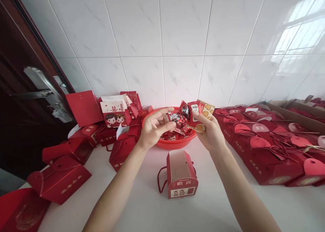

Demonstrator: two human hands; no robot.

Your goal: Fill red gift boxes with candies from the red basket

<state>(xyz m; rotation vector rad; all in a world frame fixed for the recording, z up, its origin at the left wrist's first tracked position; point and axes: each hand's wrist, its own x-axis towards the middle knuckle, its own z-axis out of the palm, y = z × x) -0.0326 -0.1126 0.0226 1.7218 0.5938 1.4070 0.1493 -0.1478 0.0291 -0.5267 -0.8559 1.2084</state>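
Over a red plastic basket [172, 144] of wrapped sweets, both hands are raised. My right hand [209, 130] pinches several wrapped sweets, among them a red and white packet [195, 110], a dark round one and gold packets with biscuit pictures [208, 111]. My left hand [154, 127] is at the basket's left side, its thumb and fingers curled round a small red and white wrapped sweet [168, 117]. Nearer to me stands a small red box [182, 176] with its top open and red cord handles at its sides.
Rows of closed red gift boxes [256, 151] fill the right side, with a cardboard carton [289, 118] behind. More red boxes [63, 181] and flat cards [114, 113] stand at the left. A tiled wall [182, 73] rises behind; a dark door [22, 123] is far left.
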